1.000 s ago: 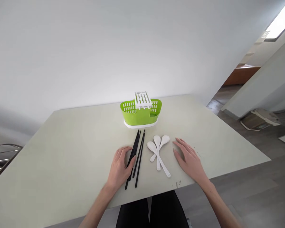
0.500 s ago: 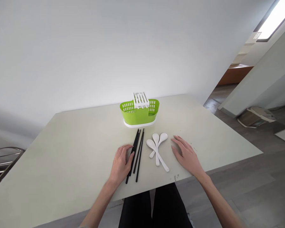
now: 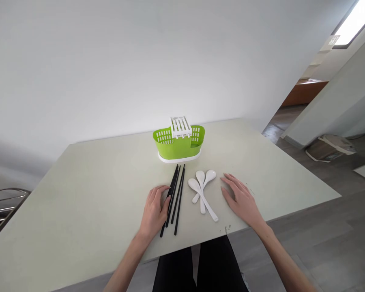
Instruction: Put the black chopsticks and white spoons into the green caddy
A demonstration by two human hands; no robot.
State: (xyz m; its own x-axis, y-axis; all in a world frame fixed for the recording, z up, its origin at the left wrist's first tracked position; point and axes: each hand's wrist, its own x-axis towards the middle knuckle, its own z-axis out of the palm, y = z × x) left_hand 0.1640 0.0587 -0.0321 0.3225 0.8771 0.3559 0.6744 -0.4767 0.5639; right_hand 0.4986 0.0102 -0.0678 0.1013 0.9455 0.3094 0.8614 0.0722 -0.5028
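Several black chopsticks [image 3: 179,200] lie lengthwise on the table, spread in a loose bundle. At their left edge rests my left hand [image 3: 154,209], fingers slightly bent and thumb apart, its tips at the nearest chopsticks; whether they touch cannot be made out for sure. Three white spoons [image 3: 202,192] lie crossed over each other to the right of the chopsticks. Just right of the spoons, my right hand [image 3: 241,200] rests on the table with fingers spread and nothing in it. Behind the utensils stands a green basket [image 3: 179,150] with a white slatted top piece [image 3: 181,126] and a white base.
The pale table [image 3: 94,194] meets a white wall [image 3: 140,73] at the back. A metal rack [image 3: 6,211] stands beyond the left edge. On the floor to the right is a bin-like container [image 3: 328,148].
The view has shifted very slightly. Both hands, the chopsticks, the spoons and the basket keep their places.
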